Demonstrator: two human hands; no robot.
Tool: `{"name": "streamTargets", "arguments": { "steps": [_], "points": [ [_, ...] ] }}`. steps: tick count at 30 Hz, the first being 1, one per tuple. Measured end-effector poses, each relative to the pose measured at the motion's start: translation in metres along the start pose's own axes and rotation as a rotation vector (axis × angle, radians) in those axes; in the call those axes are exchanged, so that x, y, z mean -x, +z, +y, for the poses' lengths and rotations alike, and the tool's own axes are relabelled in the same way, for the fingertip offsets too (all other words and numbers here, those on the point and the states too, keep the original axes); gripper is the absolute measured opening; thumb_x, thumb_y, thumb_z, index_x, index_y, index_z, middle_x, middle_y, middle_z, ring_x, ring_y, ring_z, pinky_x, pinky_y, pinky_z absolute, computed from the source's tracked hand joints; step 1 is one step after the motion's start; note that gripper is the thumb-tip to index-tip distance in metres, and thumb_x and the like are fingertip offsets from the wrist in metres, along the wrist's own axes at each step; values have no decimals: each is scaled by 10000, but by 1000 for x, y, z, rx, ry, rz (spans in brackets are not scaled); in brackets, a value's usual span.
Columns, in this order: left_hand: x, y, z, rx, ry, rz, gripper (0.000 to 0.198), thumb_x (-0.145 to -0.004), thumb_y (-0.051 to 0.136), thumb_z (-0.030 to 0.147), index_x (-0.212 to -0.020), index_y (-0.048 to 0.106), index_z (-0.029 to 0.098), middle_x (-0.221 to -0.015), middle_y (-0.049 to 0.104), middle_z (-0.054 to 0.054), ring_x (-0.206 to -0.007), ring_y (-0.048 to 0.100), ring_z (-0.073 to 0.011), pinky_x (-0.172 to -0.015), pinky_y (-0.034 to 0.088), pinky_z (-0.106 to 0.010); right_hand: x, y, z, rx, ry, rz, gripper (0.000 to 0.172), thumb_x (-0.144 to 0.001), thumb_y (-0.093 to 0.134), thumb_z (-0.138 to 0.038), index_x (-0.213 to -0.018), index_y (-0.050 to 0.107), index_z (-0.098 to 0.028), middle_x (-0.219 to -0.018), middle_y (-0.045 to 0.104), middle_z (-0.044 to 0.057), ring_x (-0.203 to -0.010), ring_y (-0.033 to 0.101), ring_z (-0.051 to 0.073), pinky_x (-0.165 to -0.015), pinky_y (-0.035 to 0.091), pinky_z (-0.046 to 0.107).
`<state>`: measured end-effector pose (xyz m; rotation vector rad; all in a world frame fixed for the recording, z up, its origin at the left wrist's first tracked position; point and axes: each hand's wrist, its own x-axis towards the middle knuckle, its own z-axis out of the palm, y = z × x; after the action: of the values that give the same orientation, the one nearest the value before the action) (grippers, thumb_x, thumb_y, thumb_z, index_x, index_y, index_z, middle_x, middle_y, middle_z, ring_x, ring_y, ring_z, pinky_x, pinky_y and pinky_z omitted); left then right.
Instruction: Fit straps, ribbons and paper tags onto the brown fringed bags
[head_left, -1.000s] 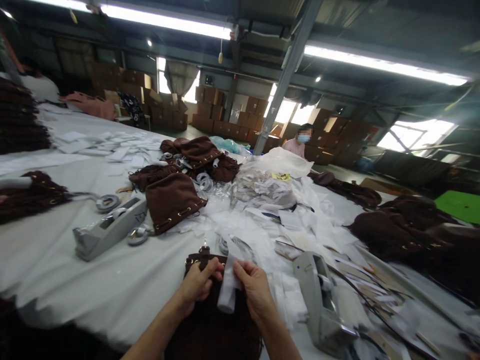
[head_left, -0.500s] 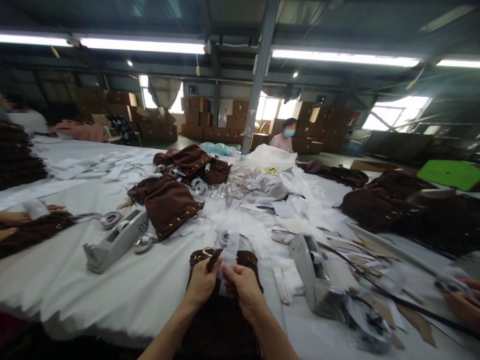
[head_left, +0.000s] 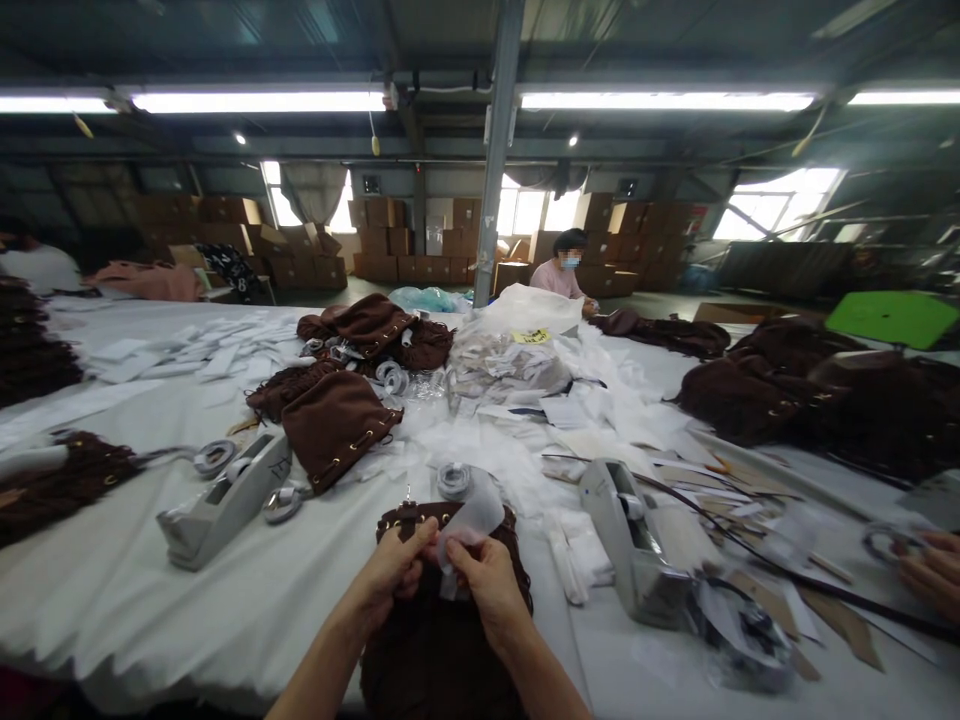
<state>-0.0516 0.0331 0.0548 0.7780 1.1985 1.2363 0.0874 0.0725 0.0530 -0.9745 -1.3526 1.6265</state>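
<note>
White translucent strip (head_left: 486,508) pinched in right hand's (head_left: 484,580) grip over brown eyeleted bag (head_left: 439,655), long axis curled toward bag's top rim; left hand (head_left: 399,568) bent at bag's upper left, hold cannot be told.

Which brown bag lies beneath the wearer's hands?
The front-centre bag, under the white strip the right hand pinches; other brown bags lie farther away.

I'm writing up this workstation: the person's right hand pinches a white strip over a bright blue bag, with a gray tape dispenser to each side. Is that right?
Not quite: the bag is dark brown, not bright blue, as the head view shows. The right hand pinches the white strip over it, with a gray tape dispenser to each side.
</note>
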Motion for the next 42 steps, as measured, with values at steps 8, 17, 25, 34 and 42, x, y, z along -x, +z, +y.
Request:
{"name": "streamTargets", "arguments": {
  "steps": [8, 17, 25, 34, 42],
  "points": [
    [-9, 2, -7, -50, 94, 29, 514, -629, 697, 631, -656, 426, 195, -412, 292, 118, -340, 193, -35, -344, 126, -190, -5, -1, 5, 108, 93, 60, 651, -624, 585, -773, -496, 528, -137, -422, 450, -20, -384, 354, 56, -391, 238, 205],
    [-7, 2, -9, -352, 302, 153, 413, -744, 600, 579, -723, 502, 179, -563, 471, 40, -490, 407, -113, -481, 319, -228, 3, -2, 3, -223, 143, 106, 468, -563, 788, -540, -705, 658, -113, -563, 574, -8, -456, 434, 59, -474, 355, 200],
    [17, 3, 27, -666, 426, 234, 300, -873, 430, 471, -805, 547, 203, -681, 587, -2, -651, 556, -175, -626, 401, -264, 6, -2, -5, -382, 129, 194, 434, -563, 813, -495, -734, 705, -111, -654, 643, 16, -539, 496, 68, -528, 395, 181],
    [35, 13, 44, -608, 501, 100, 335, -869, 457, 484, -878, 594, 179, -759, 608, -18, -708, 541, -167, -653, 405, -245, 10, 4, -21, -515, 80, 254, 405, -531, 852, -408, -795, 738, -122, -802, 695, 47, -641, 549, 93, -582, 445, 191],
    [35, 11, 28, -455, 385, 37, 353, -871, 473, 480, -699, 478, 172, -580, 373, 46, -530, 322, -98, -484, 264, -216, 9, 10, -30, -565, 56, 301, 414, -498, 866, -427, -759, 732, -135, -737, 681, 24, -620, 540, 83, -571, 450, 188]
  ]
}}
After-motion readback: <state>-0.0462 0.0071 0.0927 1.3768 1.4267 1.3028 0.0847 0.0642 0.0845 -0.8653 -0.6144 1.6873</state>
